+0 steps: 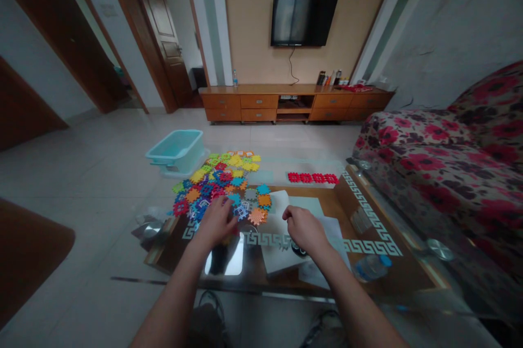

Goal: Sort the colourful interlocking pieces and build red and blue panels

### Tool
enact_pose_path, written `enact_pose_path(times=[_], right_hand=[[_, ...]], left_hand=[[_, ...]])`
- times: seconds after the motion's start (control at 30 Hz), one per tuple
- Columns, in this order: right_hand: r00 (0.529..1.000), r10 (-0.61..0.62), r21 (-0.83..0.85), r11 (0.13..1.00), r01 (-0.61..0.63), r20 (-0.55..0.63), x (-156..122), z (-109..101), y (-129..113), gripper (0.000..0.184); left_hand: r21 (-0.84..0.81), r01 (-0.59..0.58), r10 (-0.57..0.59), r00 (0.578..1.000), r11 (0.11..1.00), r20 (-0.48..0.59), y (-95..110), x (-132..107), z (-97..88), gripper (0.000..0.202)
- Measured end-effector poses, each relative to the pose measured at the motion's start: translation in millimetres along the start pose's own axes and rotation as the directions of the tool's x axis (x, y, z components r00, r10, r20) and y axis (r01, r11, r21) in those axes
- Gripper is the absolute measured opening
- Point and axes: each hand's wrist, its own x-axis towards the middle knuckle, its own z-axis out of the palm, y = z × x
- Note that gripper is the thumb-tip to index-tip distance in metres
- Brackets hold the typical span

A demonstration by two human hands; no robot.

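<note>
My left hand [219, 218] is over the near edge of a spread of colourful plastic building tiles [235, 161] with toothed edges. Its fingers are bent down and closed at the tiles; their tips are partly hidden, so what they hold cannot be made out. To the right, my right hand [304, 226] hovers above white papers [281, 258] on the glass-topped table [255, 282]. Its fingers curl inward, and their inner side is hidden. An orange tile [257, 216] lies between the two hands. Farther back on the glass sits a row of joined red tiles [312, 178].
A light-blue plastic tub [175, 152] stands beyond the tiles at the left. A water bottle with a blue cap [371, 268] lies at the table's near right. The flowered sofa [445, 163] is on the right; a low wooden cabinet [257, 102] lines the far wall.
</note>
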Motion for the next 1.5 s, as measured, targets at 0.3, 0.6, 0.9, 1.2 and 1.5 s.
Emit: enact_pose_path(times=[0.3, 0.6, 0.9, 1.2, 1.5], right_hand=[[0.999, -0.037, 0.024, 0.999, 0.038, -0.026, 1, -2, 0, 0.030], [1.000, -0.022, -0.001, 1.000, 0.022, -0.015, 5, 1, -1, 0.027], [1.000, -0.020, -0.043, 0.999, 0.020, 0.006, 10, 3, -5, 0.026], [1.000, -0.015, -0.036, 0.999, 0.014, -0.016, 8, 1, -2, 0.025], [0.999, -0.046, -0.039, 0.998, 0.045, -0.017, 7, 0, -3, 0.025]], left_hand=[[0.048, 0.349, -0.327, 0.912, 0.936, -0.246, -66, -3, 10.8, 0.054], [0.010, 0.459, -0.437, 0.853, 0.889, -0.285, -83, -3, 27.3, 0.057], [0.059, 0.525, -0.504, 0.839, 0.849, -0.205, -77, 0, 19.9, 0.056], [-0.022, 0.601, -0.588, 0.774, 0.799, -0.233, -78, -1, 19.1, 0.056], [-0.022, 0.511, -0.510, 0.851, 0.859, -0.124, -86, 10, 29.7, 0.056]])
